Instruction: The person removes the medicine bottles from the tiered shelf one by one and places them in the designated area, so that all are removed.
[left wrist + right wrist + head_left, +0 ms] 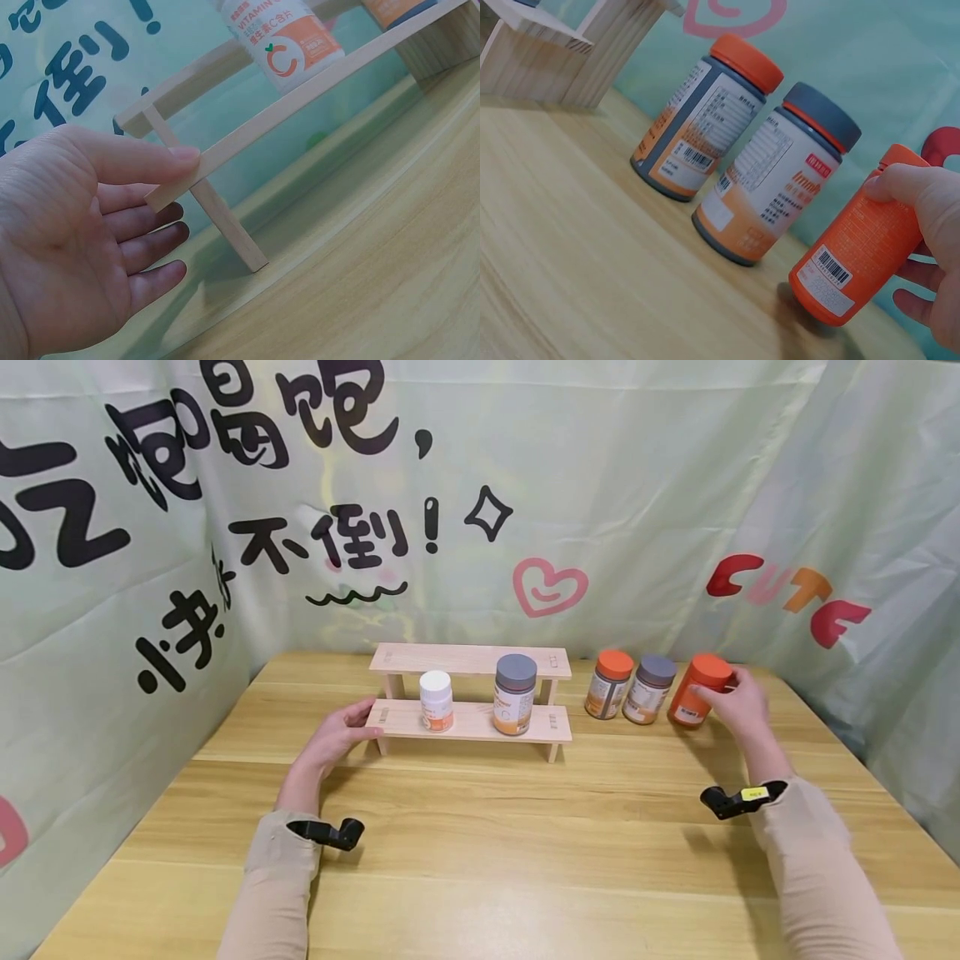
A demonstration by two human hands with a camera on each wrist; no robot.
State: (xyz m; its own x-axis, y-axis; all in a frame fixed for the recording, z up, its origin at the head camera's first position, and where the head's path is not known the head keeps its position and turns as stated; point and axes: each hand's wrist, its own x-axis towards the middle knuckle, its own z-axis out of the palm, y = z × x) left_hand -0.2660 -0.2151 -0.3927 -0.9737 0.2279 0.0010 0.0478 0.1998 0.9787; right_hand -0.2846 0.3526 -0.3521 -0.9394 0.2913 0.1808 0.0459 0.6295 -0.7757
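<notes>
R hand [738, 703] fingers clamped on orange bottle [699, 690]; L hand [339, 737] fingers straight, touching rack [471, 720].

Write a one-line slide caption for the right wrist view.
Right hand grips an orange bottle standing on the wooden table, beside a grey-capped bottle and an orange-capped bottle.

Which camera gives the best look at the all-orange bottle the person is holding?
The right wrist view: the orange bottle fills the frame, barcode readable, right hand gripping it. The head view shows it small; the left wrist view misses it.
</notes>
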